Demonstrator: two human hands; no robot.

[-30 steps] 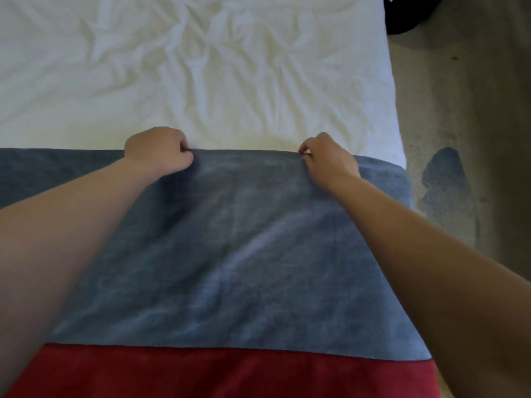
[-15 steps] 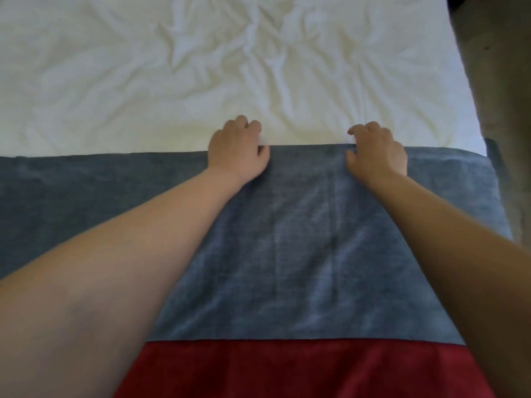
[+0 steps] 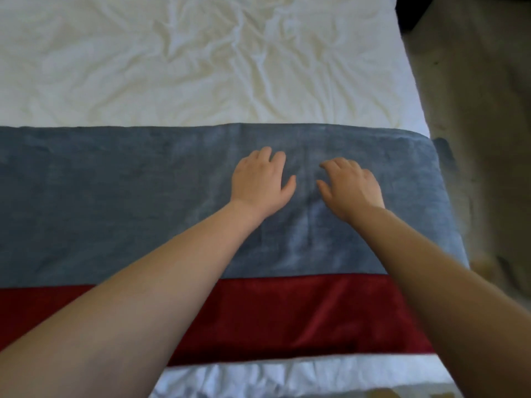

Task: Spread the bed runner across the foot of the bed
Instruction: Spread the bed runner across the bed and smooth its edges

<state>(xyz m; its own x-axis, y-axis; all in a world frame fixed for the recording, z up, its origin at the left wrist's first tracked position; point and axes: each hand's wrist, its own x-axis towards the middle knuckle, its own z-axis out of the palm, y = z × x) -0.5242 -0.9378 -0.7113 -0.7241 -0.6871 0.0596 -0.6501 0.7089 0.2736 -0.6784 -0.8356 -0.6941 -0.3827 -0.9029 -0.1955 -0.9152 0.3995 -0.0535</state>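
Observation:
The bed runner (image 3: 115, 202) lies flat across the foot of the bed, a wide blue-grey band with a dark red band (image 3: 287, 317) along its near side. Its right end hangs over the bed's right edge. My left hand (image 3: 260, 182) lies palm down on the blue band, fingers relaxed. My right hand (image 3: 349, 188) is just to its right, also palm down on the blue band with fingers loosely spread. Neither hand holds any cloth. The runner's left end is out of frame.
A wrinkled white sheet (image 3: 201, 61) covers the bed beyond the runner, and a strip of white sheet (image 3: 301, 377) shows below the red band. Beige carpet (image 3: 482, 110) lies to the right of the bed, with a dark object (image 3: 408, 10) at the top right corner.
Both hands let go of the runner's far edge, drew back toward me and now lie flat on the middle of the blue band. The camera view shifted, showing more of the red band.

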